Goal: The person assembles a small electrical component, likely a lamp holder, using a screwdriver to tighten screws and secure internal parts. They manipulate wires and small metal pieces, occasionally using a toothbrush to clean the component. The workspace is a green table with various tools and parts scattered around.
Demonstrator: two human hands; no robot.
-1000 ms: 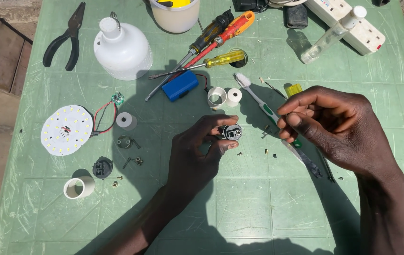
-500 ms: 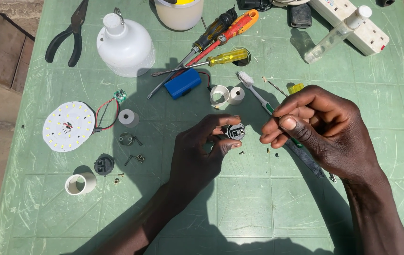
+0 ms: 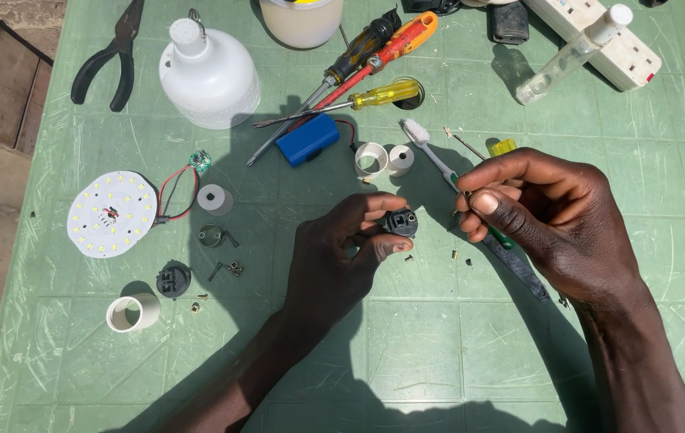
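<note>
Black little socket part sits pinched in the left hand, just below the white rings; the right hand has slid closer, fingers pressed together on something too small to see

Small black socket part; pinched, raised

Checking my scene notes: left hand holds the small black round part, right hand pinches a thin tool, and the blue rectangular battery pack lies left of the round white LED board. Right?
Not quite. The head view shows the blue rectangular battery pack lying to the right of the round white LED board, not left. The rest stands: the left hand holds the small black round part, and the right hand pinches a thin tool.
</note>
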